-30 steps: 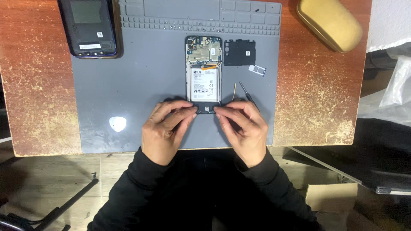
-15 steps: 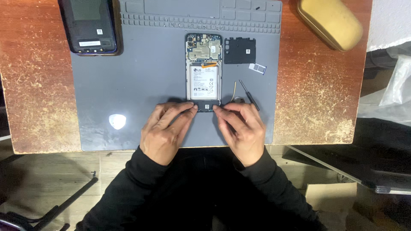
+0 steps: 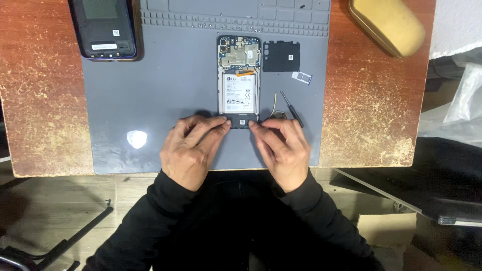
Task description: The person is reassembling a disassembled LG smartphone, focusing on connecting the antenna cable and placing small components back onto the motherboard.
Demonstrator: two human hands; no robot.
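Observation:
An opened phone [image 3: 239,75] with its back off lies on a grey work mat [image 3: 165,90], its circuit board and white battery exposed. My left hand [image 3: 193,150] and my right hand [image 3: 281,148] sit side by side at the phone's near end. Both index fingertips press on the small black cover [image 3: 240,122] at the phone's bottom edge. Neither hand holds a tool.
A black plastic shield [image 3: 281,56] and a small card tray [image 3: 302,77] lie right of the phone. A black screwdriver [image 3: 291,108] rests by my right hand. A second phone [image 3: 104,27] lies at top left, a yellow case [image 3: 387,24] at top right, a white pick [image 3: 136,138] at left.
Both hands have stayed at the phone's bottom end; the fingertips shifted only slightly on the black cover. The view has drifted a little.

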